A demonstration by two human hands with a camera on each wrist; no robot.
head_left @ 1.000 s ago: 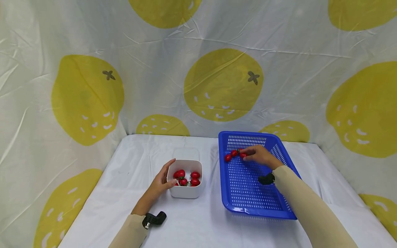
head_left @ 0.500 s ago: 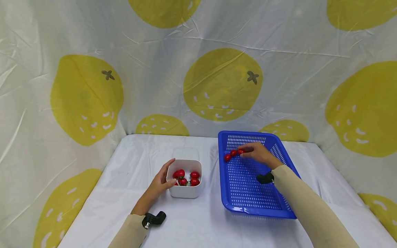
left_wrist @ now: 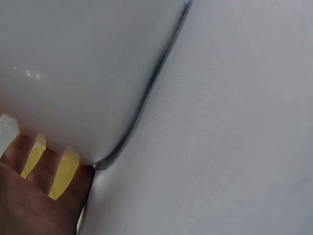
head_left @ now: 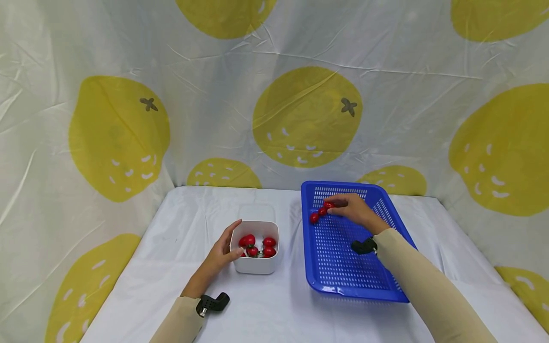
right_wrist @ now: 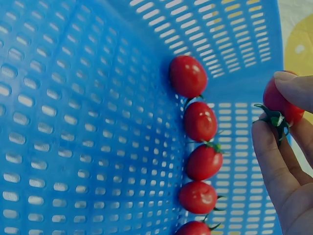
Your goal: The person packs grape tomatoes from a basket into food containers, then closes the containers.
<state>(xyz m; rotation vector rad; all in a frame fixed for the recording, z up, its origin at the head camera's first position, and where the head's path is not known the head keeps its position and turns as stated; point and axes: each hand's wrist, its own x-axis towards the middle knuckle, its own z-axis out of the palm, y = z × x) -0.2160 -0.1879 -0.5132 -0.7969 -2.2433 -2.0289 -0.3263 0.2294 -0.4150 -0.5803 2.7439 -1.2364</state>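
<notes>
My right hand (head_left: 353, 209) pinches a cherry tomato (right_wrist: 282, 102) between thumb and fingers, its green calyx pointing down toward the fingertips in the right wrist view. It is raised beside the wall of the blue plastic basket (head_left: 307, 247). Below it, several more cherry tomatoes (right_wrist: 203, 162) lie in a row along the basket's side. My left hand (head_left: 220, 250) holds the near-left side of a white square container (head_left: 255, 267), thumb at the rim and fingers along the outer wall. Inside that container are several red cherry tomatoes (head_left: 269, 242).
Just behind the container lies a clear lid (head_left: 257, 211) on the white tablecloth (head_left: 266, 309). A white curtain (head_left: 206, 124) printed with yellow lemons rises along the back and sides of the table.
My right hand has moved slightly left and farther back in the basket, and a cherry tomato is now between its fingers. The left hand stays at the container.
</notes>
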